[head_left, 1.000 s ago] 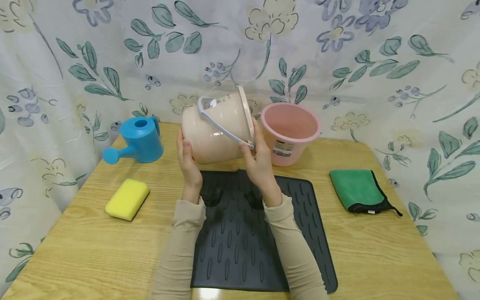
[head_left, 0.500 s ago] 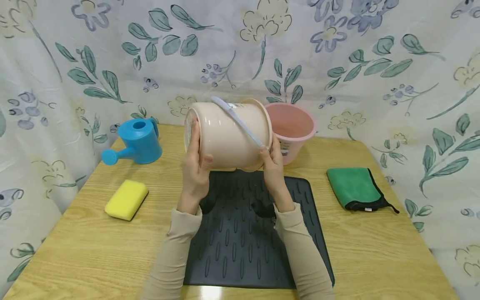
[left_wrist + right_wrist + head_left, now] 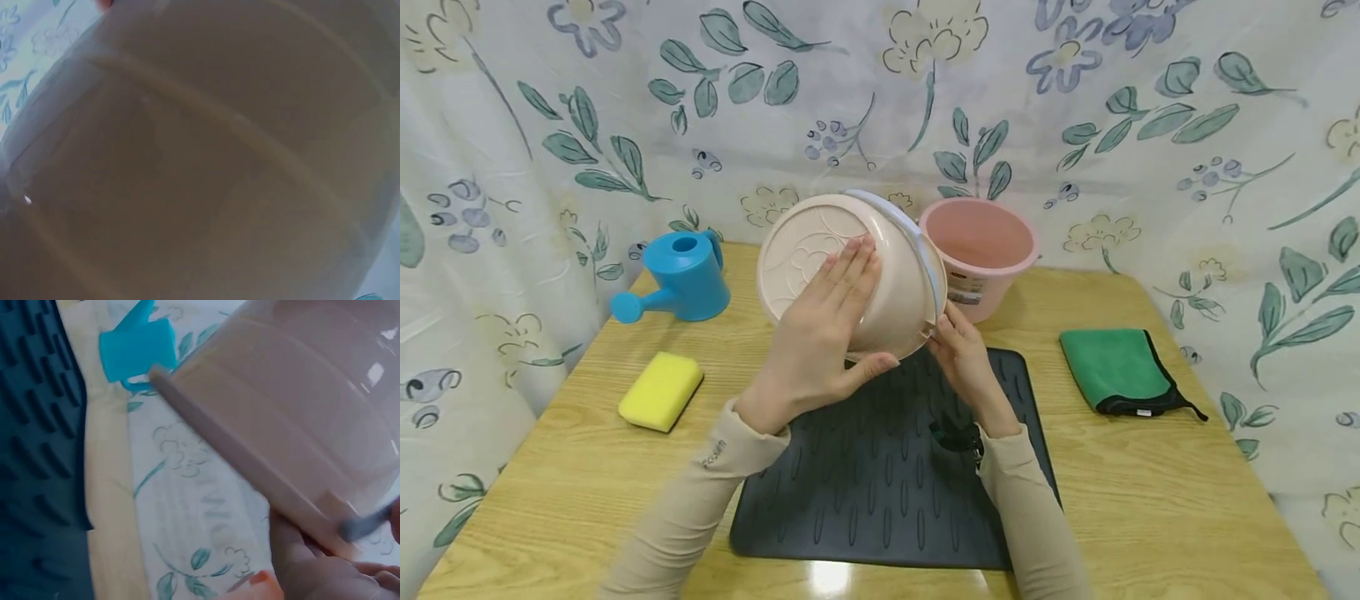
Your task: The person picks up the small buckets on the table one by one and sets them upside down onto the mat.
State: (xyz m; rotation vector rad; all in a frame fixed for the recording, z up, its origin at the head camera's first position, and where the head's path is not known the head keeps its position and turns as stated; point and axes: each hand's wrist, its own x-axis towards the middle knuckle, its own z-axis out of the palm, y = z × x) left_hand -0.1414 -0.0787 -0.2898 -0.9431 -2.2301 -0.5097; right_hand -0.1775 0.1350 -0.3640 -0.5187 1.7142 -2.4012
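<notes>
In the head view a cream plastic bucket (image 3: 898, 296) is held up tilted over the black ribbed mat (image 3: 880, 500), its embossed base turned toward the camera. My left hand (image 3: 816, 346) lies flat across the base edge and wall, fingers straight, thumb spread out to the side. At the rim, beside the joint of the pale blue handle (image 3: 901, 215), my right hand (image 3: 966, 358) grips the bucket. The bucket's wall (image 3: 187, 187) fills the left wrist view. From the right wrist, the fingers (image 3: 325, 575) show at the rim. The bucket's inside is hidden.
A pink bucket (image 3: 981, 242) stands right behind the cream one. On the left are a blue watering can (image 3: 681, 279) and a yellow sponge (image 3: 660, 390). A folded green cloth (image 3: 1112, 367) lies to the right. A floral curtain (image 3: 880, 83) hangs behind the table.
The bucket has turned so its base faces the camera. My left hand went from holding the base end to lying flat over it. The right hand stays at the rim, shifted slightly right.
</notes>
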